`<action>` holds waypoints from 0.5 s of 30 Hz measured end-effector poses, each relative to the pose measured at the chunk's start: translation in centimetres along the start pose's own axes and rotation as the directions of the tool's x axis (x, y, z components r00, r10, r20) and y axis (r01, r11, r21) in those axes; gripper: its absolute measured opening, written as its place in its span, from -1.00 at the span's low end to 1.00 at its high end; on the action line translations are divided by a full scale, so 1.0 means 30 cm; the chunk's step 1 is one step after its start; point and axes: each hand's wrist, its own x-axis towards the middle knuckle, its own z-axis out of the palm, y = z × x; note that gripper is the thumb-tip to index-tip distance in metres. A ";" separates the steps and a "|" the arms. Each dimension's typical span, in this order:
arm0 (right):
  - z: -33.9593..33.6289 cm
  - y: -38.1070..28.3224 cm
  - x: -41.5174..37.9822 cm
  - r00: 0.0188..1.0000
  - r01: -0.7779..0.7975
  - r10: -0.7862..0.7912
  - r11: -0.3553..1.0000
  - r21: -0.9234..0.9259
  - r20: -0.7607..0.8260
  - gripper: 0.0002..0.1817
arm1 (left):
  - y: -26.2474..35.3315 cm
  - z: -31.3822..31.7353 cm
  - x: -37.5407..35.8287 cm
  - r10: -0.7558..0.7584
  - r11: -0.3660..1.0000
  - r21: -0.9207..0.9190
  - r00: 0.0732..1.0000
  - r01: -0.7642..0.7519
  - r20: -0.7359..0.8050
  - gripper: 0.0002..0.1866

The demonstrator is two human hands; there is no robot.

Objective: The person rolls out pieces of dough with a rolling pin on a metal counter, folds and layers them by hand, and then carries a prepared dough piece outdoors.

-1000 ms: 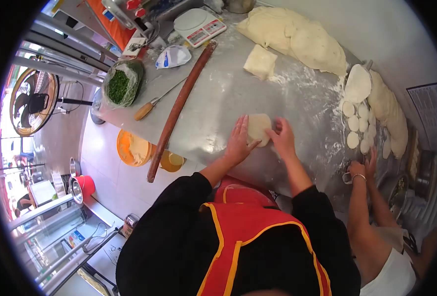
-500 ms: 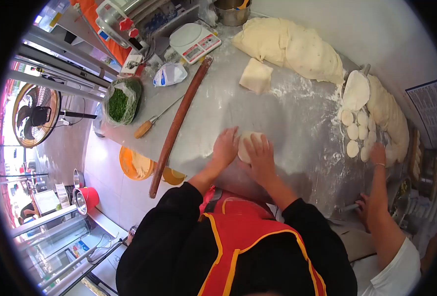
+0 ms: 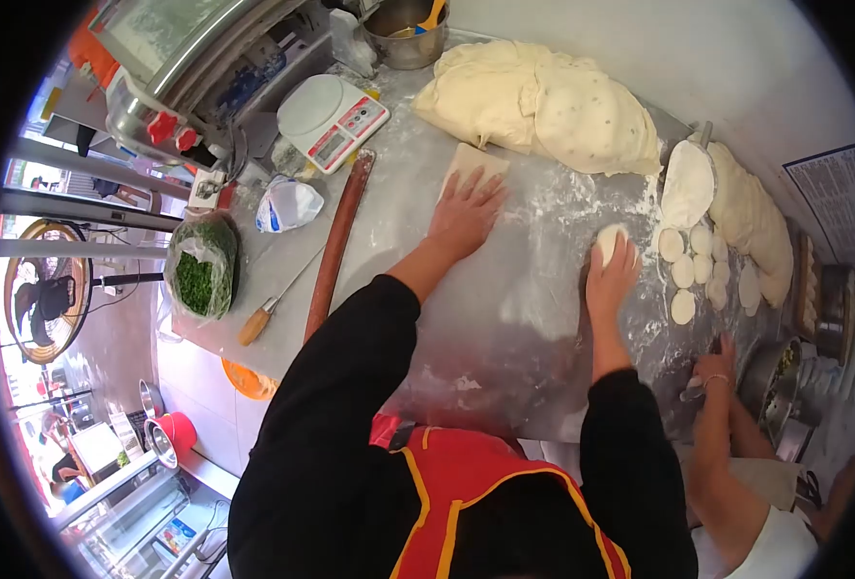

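Observation:
My left hand [image 3: 465, 214] lies flat, fingers spread, on a squarish block of dough [image 3: 470, 164] on the floured steel table [image 3: 504, 318]. My right hand [image 3: 612, 277] is curled over a small ball of dough [image 3: 608, 238] farther right, beside a group of several flat dough rounds [image 3: 688, 261]. A large mass of dough [image 3: 538, 101] lies at the back of the table.
A long wooden rolling pin [image 3: 336, 246], a knife [image 3: 271, 304], a bag of chopped greens [image 3: 198, 270], a white scale [image 3: 331, 119] and a metal pot [image 3: 406, 27] sit at left and back. Another person's hand [image 3: 712, 372] works at right near a metal bowl [image 3: 784, 372].
Both hands left the spot near the table's front edge. The left reached back onto the dough block; the right carried the rolled ball right, toward the dough rounds.

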 end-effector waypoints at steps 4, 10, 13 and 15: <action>0.182 -0.158 0.149 0.999 0.030 -0.029 0.999 0.017 -0.032 -0.42 | -0.060 -0.106 -0.055 0.034 0.997 0.062 0.989 -0.043 0.147 -0.49; 0.040 -0.437 -0.041 0.834 0.430 -0.528 0.802 0.414 0.158 -0.42 | -0.127 -0.141 -0.155 0.097 0.995 -0.034 0.993 -0.095 0.074 -0.46; -0.163 -0.401 -0.206 0.760 0.375 -0.554 0.801 0.467 0.340 -0.41 | -0.061 -0.152 -0.240 0.046 0.988 -0.143 0.998 -0.051 -0.037 -0.46; -0.230 -0.355 -0.274 0.768 0.310 -0.511 0.824 0.474 0.387 -0.40 | 0.043 -0.105 -0.350 0.008 0.933 -0.360 0.999 -0.026 -0.052 -0.44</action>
